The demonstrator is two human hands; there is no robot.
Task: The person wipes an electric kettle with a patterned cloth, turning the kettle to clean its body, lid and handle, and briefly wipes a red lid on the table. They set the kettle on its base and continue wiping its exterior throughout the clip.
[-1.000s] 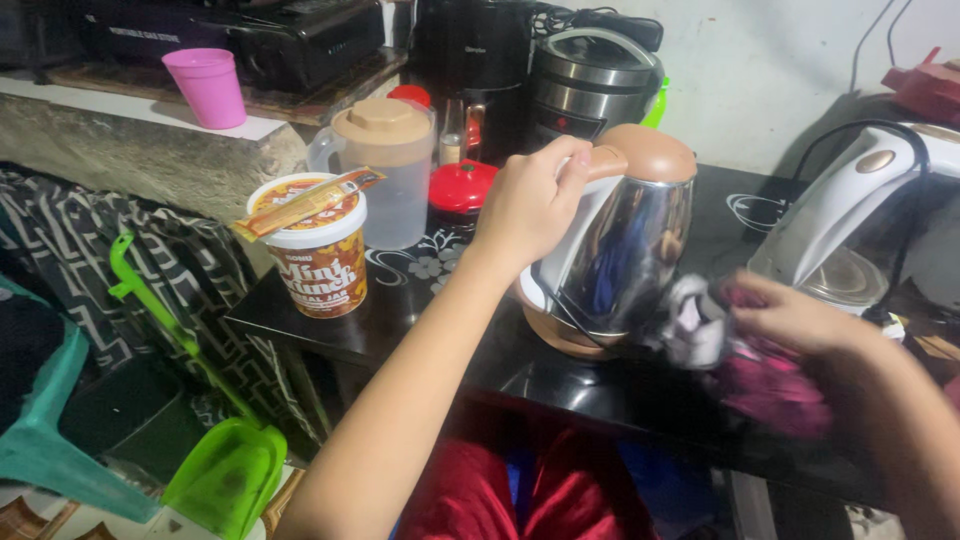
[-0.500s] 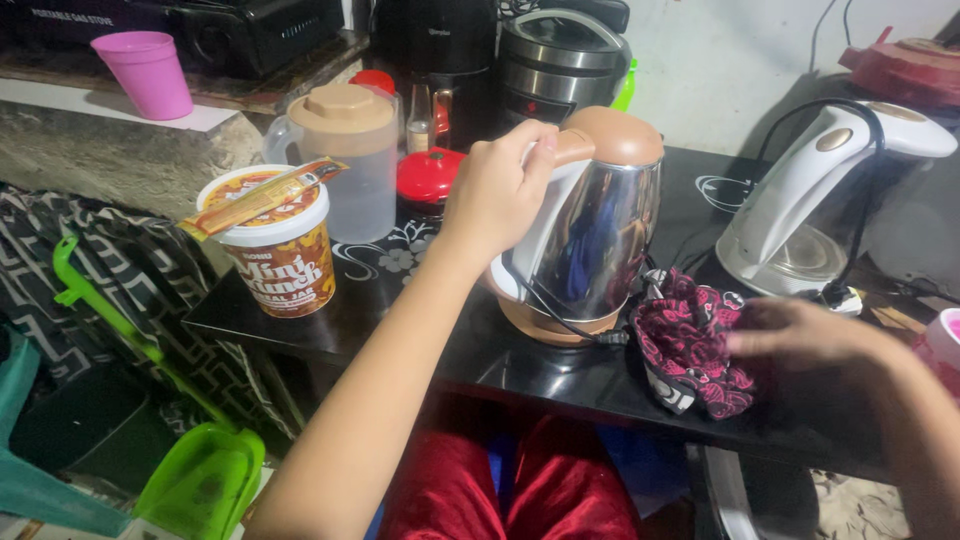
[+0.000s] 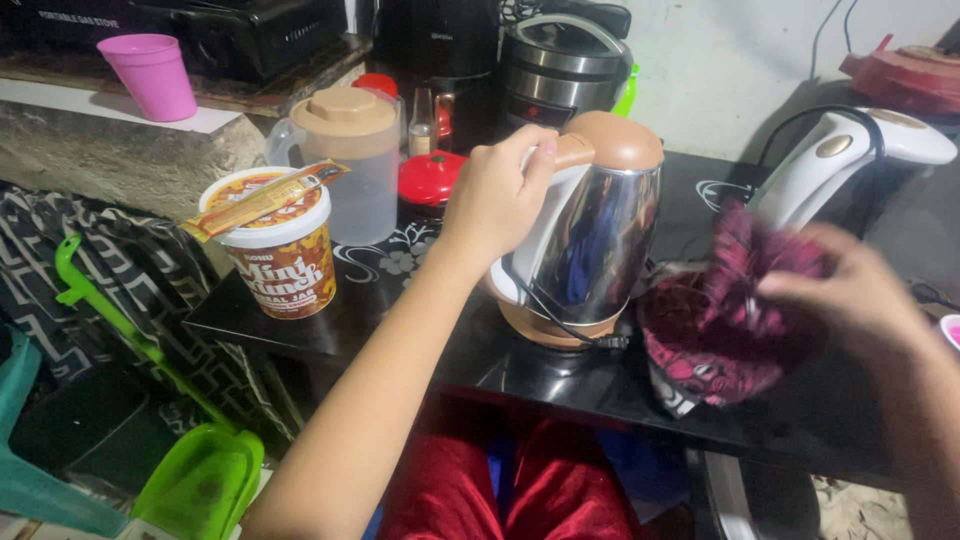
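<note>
- At the centre of the frame a steel electric kettle (image 3: 590, 240) with a brown lid stands upright on its brown base, on a black glossy table (image 3: 400, 300) printed with white flowers.
- Gripping the kettle's white handle from the left is the left hand (image 3: 495, 195), fingers curled round it.
- Just right of the kettle, a dark red patterned cloth (image 3: 725, 320) hangs partly lifted, its lower edge on the table; the right hand (image 3: 850, 295) clutches its upper part, blurred by motion.
- Further right, at the upper right of the frame, a white electric kettle (image 3: 830, 175) with a black cord sits near the wall.
- Left of centre stand a round orange tub (image 3: 280, 255) with a sachet laid across its white lid, a clear plastic jug (image 3: 350, 160) with a tan lid, and a small red-lidded jar (image 3: 430, 185).
- Behind the steel kettle is a silver rice cooker (image 3: 565, 65).
- On a ledge at the upper left sits a pink cup (image 3: 152, 75).
- At the lower left a green dustpan (image 3: 200, 480) leans.
</note>
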